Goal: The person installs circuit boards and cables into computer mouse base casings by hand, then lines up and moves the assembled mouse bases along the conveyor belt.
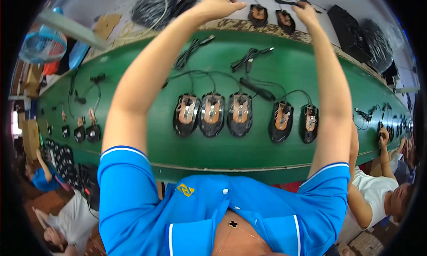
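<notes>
Both my arms reach over the green bench to the pale ledge behind it. My left hand (227,3) is at the top edge, partly cut off; its fingertips meet a dark piece of cable and the thumb sticks out. My right hand (306,12) has bent fingers on a bundled black cable (287,1). Just below lie two opened computer mice, one (258,15) between my hands and another (285,21) beside my right hand. Between my arms, several more opened mice with exposed brown boards lie on the bench, among them a middle one (240,114).
Two coiled cables lie on the green bench (213,153). On the ledge are a black box (349,32) and black plastic-wrapped bundles (155,8). A blue fan (43,44) stands far left. Co-workers sit at both sides, one in white (373,189) close by my right arm.
</notes>
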`<state>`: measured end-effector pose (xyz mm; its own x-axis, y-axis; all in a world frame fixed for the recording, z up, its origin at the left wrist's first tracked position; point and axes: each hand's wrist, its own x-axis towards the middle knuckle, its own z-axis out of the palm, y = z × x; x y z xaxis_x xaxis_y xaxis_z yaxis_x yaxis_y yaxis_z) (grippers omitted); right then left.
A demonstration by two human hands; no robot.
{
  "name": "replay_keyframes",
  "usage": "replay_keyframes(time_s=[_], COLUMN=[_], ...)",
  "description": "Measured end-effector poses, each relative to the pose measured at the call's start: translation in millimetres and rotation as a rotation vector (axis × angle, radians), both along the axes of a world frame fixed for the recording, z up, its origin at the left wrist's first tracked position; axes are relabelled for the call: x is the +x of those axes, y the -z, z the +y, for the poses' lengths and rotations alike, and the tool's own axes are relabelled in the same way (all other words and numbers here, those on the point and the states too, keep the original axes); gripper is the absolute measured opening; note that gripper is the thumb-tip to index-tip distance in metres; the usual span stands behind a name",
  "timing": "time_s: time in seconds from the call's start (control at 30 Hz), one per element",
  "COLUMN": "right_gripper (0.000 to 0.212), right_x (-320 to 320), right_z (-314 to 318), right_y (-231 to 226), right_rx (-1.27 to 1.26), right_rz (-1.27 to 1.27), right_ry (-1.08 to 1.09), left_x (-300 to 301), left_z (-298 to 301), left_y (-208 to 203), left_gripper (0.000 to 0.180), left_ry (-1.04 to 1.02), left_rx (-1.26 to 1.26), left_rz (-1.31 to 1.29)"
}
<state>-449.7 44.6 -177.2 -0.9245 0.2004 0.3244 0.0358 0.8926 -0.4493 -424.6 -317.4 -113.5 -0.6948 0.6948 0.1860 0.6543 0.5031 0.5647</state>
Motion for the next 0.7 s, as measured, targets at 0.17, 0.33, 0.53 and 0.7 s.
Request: replay_keyframes(time_s=[0.17,0.33,0.53,0.7], right_gripper=[0.048,0.041,0.079,0.097], right_x=[120,239,342,350], right_z=[-95,-147,-232,-251], right_y=[-113,-111,-62,-16], right_rx=[-0.090,-0.056,0.303,0.377], right_rz=[-0.125,-0.202,-0.231,-0.030], right_ry=[-0.356,-0.663,-0.767,-0.679], left_x=[208,309,332,323], left_z=[-135,-185,-149,-141], left_y=[-52,12,43,61], left_gripper=[0.043,0.040,0.059,0.062], left_ry=[-0.243,-0.501,-0.607,-0.590], left_rx=[0.021,-0.024,-0.111,-0.120], left_rz=[-0.114,-0.408,-0.284,-0.097])
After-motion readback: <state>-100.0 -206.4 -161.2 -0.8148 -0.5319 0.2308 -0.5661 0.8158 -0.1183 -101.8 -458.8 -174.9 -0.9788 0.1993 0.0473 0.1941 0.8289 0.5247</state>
